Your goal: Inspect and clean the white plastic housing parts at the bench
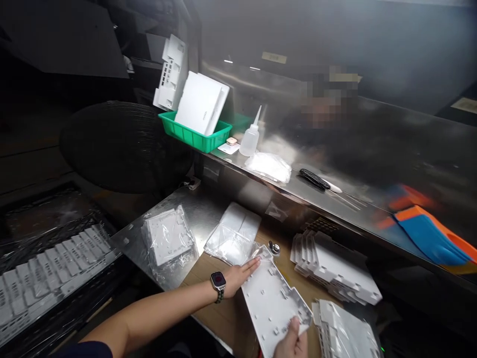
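Observation:
A white plastic panel [274,303] with clips and a notched edge lies slanted over the table in front of me. My right hand [292,343] grips its near end, thumb on top and fingers hidden below. Across the far left edge rests my left hand [236,279], its fingers stretched out flat on the panel; its thumb is hidden. Clear film shows around the panel's far end, close to a pile of clear plastic bags [233,233]. A bagged white panel [169,237] lies farther left.
Stacked white panels [337,268] and bagged panels [345,330] stand at the right. A shelf [298,196] carries a green tray [194,135], dropper bottle [249,140], white cloth-like bundle [269,166], screwdriver-like tools [315,179] and a blue-orange object [434,238]. Panels fill a crate [55,271] at left.

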`<state>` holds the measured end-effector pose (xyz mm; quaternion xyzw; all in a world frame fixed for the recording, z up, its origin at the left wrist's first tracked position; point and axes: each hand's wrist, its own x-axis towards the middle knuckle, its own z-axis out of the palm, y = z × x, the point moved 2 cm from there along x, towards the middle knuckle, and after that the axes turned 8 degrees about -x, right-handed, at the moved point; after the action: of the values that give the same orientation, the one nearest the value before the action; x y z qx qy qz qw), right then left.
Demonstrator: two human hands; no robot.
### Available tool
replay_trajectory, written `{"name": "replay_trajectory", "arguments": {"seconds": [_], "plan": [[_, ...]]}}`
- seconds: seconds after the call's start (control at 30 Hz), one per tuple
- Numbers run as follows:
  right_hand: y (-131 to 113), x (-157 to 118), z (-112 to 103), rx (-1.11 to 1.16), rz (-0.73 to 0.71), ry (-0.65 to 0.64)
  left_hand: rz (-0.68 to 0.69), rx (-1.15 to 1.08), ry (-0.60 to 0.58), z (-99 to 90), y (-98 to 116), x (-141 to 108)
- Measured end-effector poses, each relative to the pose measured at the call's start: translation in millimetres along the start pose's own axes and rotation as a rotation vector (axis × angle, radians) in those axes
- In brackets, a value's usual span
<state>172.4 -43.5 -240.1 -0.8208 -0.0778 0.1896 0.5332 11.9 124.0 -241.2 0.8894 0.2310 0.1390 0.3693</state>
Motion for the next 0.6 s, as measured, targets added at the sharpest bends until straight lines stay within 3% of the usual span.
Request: {"name": "replay_trajectory", "arguments": {"seconds": [0.17,0.27,0.4,0.47,0.6], "plan": [[-6,-11,7,-0.057,-0.176,0.035,-0.01,-0.099,0.052,11.7,35,0],[-8,-19,12,-0.147,-0.388,0.113,-0.021,-0.26,0.23,14.1,56,5],[-22,-21,9,-0.144,-0.66,0.144,-0.042,-0.416,0.469,5.0,68,8],[-32,-23,8,-0.127,-0.723,0.129,0.005,-0.384,0.483,-1.6,75,7],[-50,-28,10,-0.055,-0.746,0.061,0.181,-0.271,0.387,-7.9,105,0]]}}
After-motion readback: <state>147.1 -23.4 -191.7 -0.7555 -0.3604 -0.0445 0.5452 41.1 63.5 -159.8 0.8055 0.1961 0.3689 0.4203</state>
